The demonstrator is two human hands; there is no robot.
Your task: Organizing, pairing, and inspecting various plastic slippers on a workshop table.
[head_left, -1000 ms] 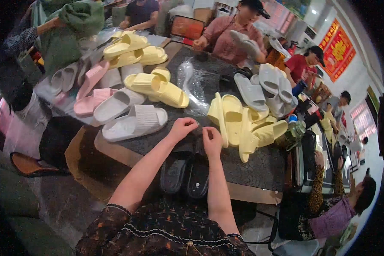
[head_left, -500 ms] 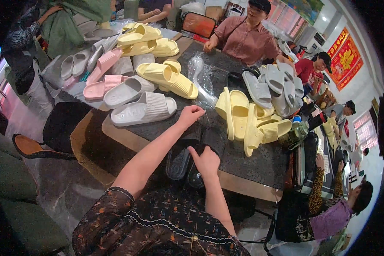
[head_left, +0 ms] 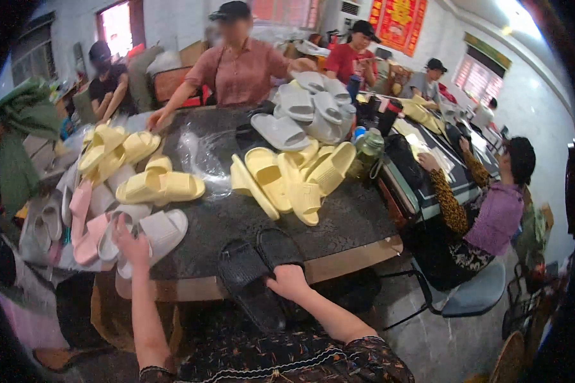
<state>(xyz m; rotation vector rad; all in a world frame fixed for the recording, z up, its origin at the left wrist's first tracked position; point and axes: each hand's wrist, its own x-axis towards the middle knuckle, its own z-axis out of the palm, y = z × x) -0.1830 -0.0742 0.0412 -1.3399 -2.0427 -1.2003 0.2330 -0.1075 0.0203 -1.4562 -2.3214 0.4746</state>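
At the table's near edge my right hand is closed on a pair of black slippers. One black slipper slants from the tabletop toward me; its mate lies partly behind my hand. My left hand is stretched out over the grey slippers at the left, fingers apart and a little blurred. Beside it is a light grey slipper with a ribbed strap. A pink slipper lies just left of that hand. Whether my fingertips touch a slipper, I cannot tell.
Yellow slippers lie beyond my left hand. More yellow slippers and a heap of grey slippers stand right of clear plastic wrap. A person faces me across the dark table; others sit at the right.
My left hand has gone from a pinch near the table's middle to the grey slippers at the left. My right hand still grips the black slippers. The view has turned.
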